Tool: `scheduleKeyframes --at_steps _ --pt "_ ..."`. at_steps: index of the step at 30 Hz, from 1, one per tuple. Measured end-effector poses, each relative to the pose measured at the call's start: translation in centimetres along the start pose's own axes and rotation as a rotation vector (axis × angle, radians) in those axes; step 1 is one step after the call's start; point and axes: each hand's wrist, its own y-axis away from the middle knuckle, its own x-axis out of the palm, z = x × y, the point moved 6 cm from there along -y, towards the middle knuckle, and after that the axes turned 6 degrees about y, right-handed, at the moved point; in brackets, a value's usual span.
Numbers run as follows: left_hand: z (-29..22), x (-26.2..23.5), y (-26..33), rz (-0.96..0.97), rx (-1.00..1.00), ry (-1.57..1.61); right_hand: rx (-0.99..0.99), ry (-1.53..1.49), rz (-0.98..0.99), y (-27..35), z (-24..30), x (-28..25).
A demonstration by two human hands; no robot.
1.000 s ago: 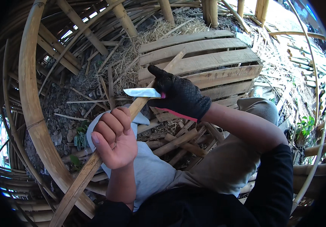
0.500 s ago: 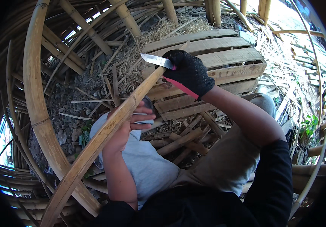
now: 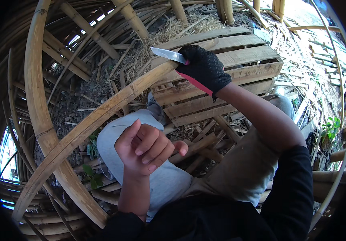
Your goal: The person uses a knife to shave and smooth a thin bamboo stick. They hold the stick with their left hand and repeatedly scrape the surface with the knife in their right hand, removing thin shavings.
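Note:
My right hand [image 3: 203, 69], in a black glove with pink-red trim, is closed round a knife whose bright blade [image 3: 167, 54] points left. A long split bamboo pole [image 3: 100, 111] runs up from the lower left and passes at this hand, its far end showing just beyond the glove. Whether the gloved fingers also grip the pole is hidden. My bare left hand [image 3: 144, 145] is raised above my left thigh, apart from the pole. Its fingers are loosely curled, thumb and little finger sticking out, and it holds nothing.
A slatted wooden crate [image 3: 245, 74] lies beyond my knees. On the left a thick bamboo pole [image 3: 36, 80] stands curved across the view. Dry straw [image 3: 173, 32], bamboo offcuts [image 3: 199, 146] and small green plants [image 3: 92, 176] lie around. Cut bamboo pieces are piled at the right.
My left hand has come away from beneath the pole, moving toward me and slightly right, its fingers curling. The pole's near end has swung left, and my right hand has shifted slightly.

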Motion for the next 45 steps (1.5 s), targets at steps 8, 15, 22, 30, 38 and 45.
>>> scheduleKeyframes --at_steps 8,15,22,30,38,45 --pt "2.5 4.6 -2.3 0.277 0.142 0.321 -0.036 0.030 0.004 -0.1 -0.5 0.9" --pt "5.0 12.1 -3.8 0.415 0.153 0.574 -0.044 0.035 0.034 0.3 -0.6 1.4" --pt "6.1 14.2 -4.6 0.576 0.094 0.585 -0.036 0.089 0.034 0.4 -0.7 1.4" --pt "6.8 15.2 -4.7 0.672 0.062 0.551 -0.061 0.068 0.035 0.6 0.1 1.3" --pt "7.1 14.8 -5.2 0.713 0.012 0.547 -0.059 0.108 0.051 0.9 -1.4 1.5" --pt "7.5 15.3 -5.2 0.726 -0.017 0.481 -0.102 0.071 0.040 0.8 -0.5 2.4"
